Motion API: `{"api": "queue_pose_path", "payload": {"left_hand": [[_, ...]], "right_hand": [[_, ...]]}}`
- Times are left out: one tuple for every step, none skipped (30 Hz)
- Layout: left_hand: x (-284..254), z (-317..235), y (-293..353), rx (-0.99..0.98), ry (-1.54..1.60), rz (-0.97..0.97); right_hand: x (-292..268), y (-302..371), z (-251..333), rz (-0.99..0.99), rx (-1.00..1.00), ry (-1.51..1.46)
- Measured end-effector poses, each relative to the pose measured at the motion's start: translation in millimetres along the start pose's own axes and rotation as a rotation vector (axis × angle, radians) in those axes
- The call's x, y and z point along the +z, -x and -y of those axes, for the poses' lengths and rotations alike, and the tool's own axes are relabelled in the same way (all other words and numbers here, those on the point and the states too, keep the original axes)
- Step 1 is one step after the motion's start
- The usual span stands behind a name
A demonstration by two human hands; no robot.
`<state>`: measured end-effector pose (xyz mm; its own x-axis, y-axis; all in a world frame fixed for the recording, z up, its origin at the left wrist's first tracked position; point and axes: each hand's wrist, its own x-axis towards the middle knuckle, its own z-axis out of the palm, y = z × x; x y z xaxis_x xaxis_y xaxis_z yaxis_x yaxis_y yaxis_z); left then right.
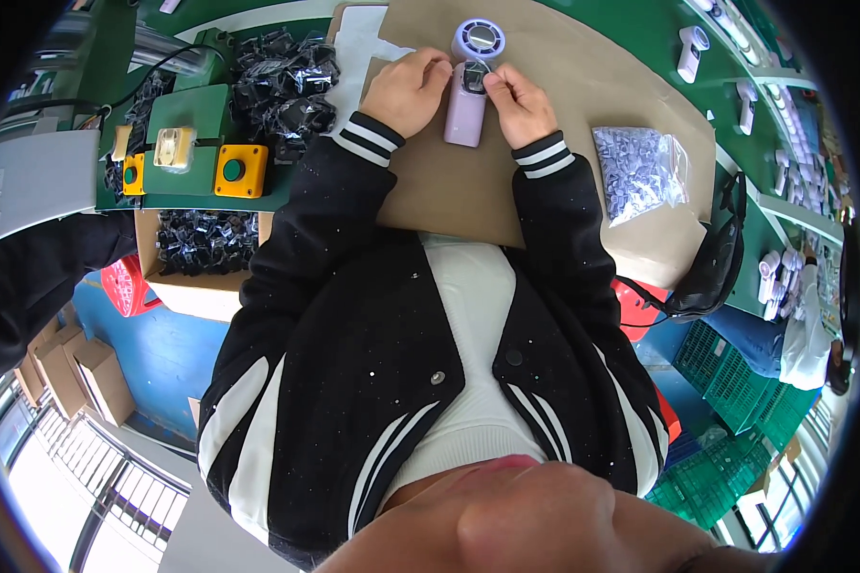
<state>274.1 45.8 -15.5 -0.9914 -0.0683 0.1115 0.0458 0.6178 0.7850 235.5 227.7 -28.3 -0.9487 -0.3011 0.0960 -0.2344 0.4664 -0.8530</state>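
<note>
A pale purple handheld fan (464, 119) lies on the brown paper (564, 57) in front of me, its round head pointing away. Across its neck, below the head, sits a small glossy black part (473, 76). My left hand (406, 94) is closed at the left side of the neck, thumb and forefinger together; what its fingertips hold, if anything, is hidden. From the right, my right hand (522, 107) pinches the edge of the black part with thumb and forefinger.
Glossy black parts (282, 81) are heaped at the left, with more in a cardboard box (201, 291) below. Green-button yellow boxes (240, 172) stand beside them. A bag of small pale purple pieces (637, 172) and a black bag (717, 258) lie right; several fans (692, 53) stand beyond.
</note>
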Motion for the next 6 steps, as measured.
{"api": "queue_pose_path", "payload": {"left_hand": [[-0.7, -0.6, -0.9, -0.024, -0.020, -0.002], [-0.5, -0.4, 0.0, -0.027, -0.017, -0.005], [0.7, -0.7, -0.1, -0.014, -0.038, 0.005], [2.5, -1.4, -0.8, -0.001, -0.060, 0.015], [4.8, -2.6, -2.0, 0.012, -0.081, 0.025], [7.3, -4.0, -3.3, 0.026, -0.103, 0.035]], "right_hand": [[1.1, -0.5, 0.0, -0.002, 0.008, 0.027], [2.5, -0.2, 1.2, 0.002, 0.006, 0.030], [3.6, 0.1, 2.4, -0.005, 0.001, 0.058], [4.3, 0.3, 3.7, -0.013, -0.004, 0.086], [4.8, 0.5, 4.9, -0.022, -0.009, 0.114], [4.9, 0.9, 5.9, -0.030, -0.015, 0.143]]}}
